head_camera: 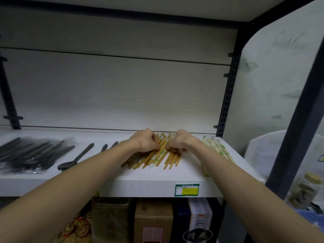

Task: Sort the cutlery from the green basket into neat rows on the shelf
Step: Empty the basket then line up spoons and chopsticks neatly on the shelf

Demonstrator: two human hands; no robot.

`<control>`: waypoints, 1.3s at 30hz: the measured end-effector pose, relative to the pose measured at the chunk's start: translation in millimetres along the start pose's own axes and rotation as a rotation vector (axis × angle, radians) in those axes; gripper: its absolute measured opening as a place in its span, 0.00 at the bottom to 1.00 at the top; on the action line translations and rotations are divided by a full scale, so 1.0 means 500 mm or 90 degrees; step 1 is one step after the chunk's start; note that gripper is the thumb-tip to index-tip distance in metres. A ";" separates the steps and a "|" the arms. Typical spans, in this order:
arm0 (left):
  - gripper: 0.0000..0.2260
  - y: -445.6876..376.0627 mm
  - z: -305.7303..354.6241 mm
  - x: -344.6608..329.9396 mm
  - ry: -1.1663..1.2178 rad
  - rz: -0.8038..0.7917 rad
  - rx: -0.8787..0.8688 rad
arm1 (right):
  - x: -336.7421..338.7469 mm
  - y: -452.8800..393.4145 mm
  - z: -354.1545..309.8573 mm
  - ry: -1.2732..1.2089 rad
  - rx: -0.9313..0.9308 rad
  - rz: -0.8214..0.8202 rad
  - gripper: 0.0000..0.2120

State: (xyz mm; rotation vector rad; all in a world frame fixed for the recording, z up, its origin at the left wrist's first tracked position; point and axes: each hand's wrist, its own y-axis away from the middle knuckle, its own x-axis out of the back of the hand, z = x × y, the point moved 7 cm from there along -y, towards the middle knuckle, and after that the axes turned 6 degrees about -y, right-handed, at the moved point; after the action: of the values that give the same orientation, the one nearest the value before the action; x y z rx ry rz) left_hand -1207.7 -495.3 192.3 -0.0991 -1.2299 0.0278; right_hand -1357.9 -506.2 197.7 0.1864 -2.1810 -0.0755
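A row of brown bamboo chopsticks lies on the white shelf, ends pointing toward me. My left hand and my right hand rest side by side on top of this row, fingers curled down onto the sticks. Whether either hand grips a stick is hidden by the knuckles. Paler wrapped chopsticks lie to the right. Black plastic spoons lie singly left of my arm, and a bundle of wrapped black cutlery sits at the far left. The green basket is out of view.
A green and yellow price label sticks to the shelf's front edge. Boxes stand on the shelf below. A dark metal upright bounds the shelf on the right, with a lidded jar beyond it.
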 end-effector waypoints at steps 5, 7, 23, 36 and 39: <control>0.14 -0.003 -0.030 -0.007 0.127 -0.027 0.021 | -0.016 -0.008 -0.016 -0.007 -0.012 0.009 0.13; 0.12 -0.004 -0.032 -0.009 0.151 -0.033 0.019 | -0.022 -0.008 -0.019 -0.002 -0.024 -0.005 0.14; 0.13 -0.017 -0.080 -0.011 0.226 -0.025 0.025 | -0.029 -0.004 -0.035 0.079 -0.069 -0.032 0.13; 0.10 0.010 0.029 0.004 0.050 0.094 -0.015 | 0.055 0.051 0.015 -0.100 -0.039 0.034 0.13; 0.07 0.020 0.096 -0.009 0.024 0.162 -0.063 | 0.106 0.068 0.086 -0.100 -0.051 0.042 0.12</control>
State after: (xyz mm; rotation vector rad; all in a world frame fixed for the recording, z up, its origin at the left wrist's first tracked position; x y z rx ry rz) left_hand -1254.0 -482.9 202.9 -0.3405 -1.1753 0.1851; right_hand -1426.8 -481.7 219.6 0.0649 -2.3345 -0.1439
